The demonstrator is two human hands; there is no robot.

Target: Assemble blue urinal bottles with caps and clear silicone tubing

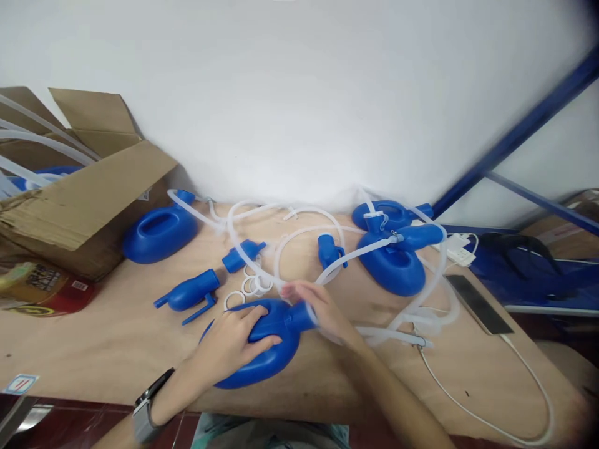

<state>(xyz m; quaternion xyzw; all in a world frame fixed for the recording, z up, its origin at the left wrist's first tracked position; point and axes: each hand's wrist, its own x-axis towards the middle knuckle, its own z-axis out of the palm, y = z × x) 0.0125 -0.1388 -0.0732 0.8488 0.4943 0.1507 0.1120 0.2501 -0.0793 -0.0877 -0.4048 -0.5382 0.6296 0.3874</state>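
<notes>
Head view: low in the middle of the frame, the left hand (231, 343) lies over a blue plastic jug-shaped container (269, 358) that rests flat on the brown wooden tabletop (93, 340). Its fingers and thumb are wrapped over the container's rounded body, clamping it down. A grey smartwatch (146, 408) sits on that wrist at the lower left.

The right hand (322, 312) comes in from the lower right and meets the container's short neck, just right of centre. Its fingers are curled together there, but motion blur hides whether they grip the neck or the clear flexible tubing (299, 232) that loops across the middle of the table.

Just above the left hand lie several white plastic rings (255, 285), a blue plastic spout piece (189, 292) to their left and a small blue connector (241, 255) above them. A second blue connector (330, 251) sits just above the right hand.

At the centre left a second blue container (159, 234) lies against an open brown cardboard box (93, 187), which fills the upper left. Right of centre two more blue containers (393, 268) lie tangled in tubing. Further right a dark phone (477, 304) rests flat, with a white cable (528, 380) curving to the lower right. A blue metal frame (515, 134) slants across the upper right against the white wall.
</notes>
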